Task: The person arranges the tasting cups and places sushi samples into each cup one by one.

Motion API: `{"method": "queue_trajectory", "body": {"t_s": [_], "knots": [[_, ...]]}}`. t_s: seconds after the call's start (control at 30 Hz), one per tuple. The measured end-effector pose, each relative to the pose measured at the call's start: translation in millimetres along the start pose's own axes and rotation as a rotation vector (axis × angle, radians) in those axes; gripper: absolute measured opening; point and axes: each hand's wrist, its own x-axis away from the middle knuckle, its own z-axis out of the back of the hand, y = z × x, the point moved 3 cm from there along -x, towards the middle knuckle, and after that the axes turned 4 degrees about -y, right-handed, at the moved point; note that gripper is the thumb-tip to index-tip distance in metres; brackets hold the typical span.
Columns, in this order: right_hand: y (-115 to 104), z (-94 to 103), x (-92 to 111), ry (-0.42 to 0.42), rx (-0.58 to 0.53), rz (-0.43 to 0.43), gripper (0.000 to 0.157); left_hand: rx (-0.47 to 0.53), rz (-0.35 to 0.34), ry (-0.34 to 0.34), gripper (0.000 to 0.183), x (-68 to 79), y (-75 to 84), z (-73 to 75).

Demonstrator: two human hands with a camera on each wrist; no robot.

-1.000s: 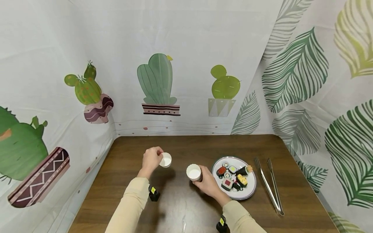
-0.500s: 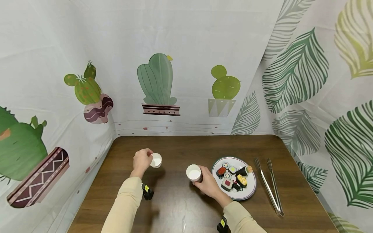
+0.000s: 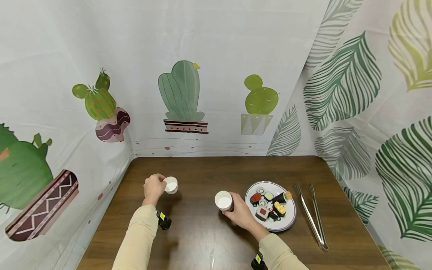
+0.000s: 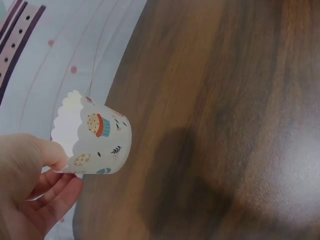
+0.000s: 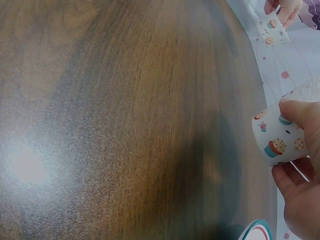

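In the head view my left hand (image 3: pixel 154 188) pinches the rim of a white paper baking cup (image 3: pixel 171 185) between thumb and fingers. Cupcake prints and a scalloped edge show on this baking cup (image 4: pixel 102 135) in the left wrist view, where it is tipped sideways above the table. My right hand (image 3: pixel 240 212) grips a second paper baking cup (image 3: pixel 223 200) round its side, mouth up, left of the plate. Several layered scalloped edges show at the rim of that baking cup (image 5: pixel 278 134) in the right wrist view, like nested cups.
A white plate (image 3: pixel 289 221) with several sushi pieces (image 3: pixel 263 213) stands right of my right hand. Metal tongs (image 3: pixel 315 221) lie farther right on the brown table (image 3: pixel 202 243). A printed cloth (image 3: pixel 222 75) hangs behind and at both sides.
My left hand has moved left with its baking cup, away from the other one. My right hand and its cup have stayed almost in place.
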Motion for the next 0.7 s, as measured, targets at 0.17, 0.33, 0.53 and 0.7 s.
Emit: {"method": "queue_trajectory", "body": {"t_s": [0.17, 0.33, 0.53, 0.7], "knots": [[0.0, 0.1, -0.2, 0.002, -0.001, 0.01, 0.064, 0.006, 0.065, 0.001, 0.021, 2.8, -8.3, 1.7], [-0.7, -0.2, 0.5, 0.001, 0.002, 0.015, 0.064, 0.02, 0.117, 0.013, 0.02, 8.0, -17.4, -2.1], [-3.1, 0.9, 2.6, 0.002, 0.002, 0.018, 0.064, 0.034, 0.184, 0.046, 0.021, 13.4, -30.1, -8.5], [-5.8, 2.4, 4.0, 0.001, -0.003, 0.028, 0.064, 0.067, 0.224, 0.106, 0.021, 17.3, -37.3, -12.6]]}}
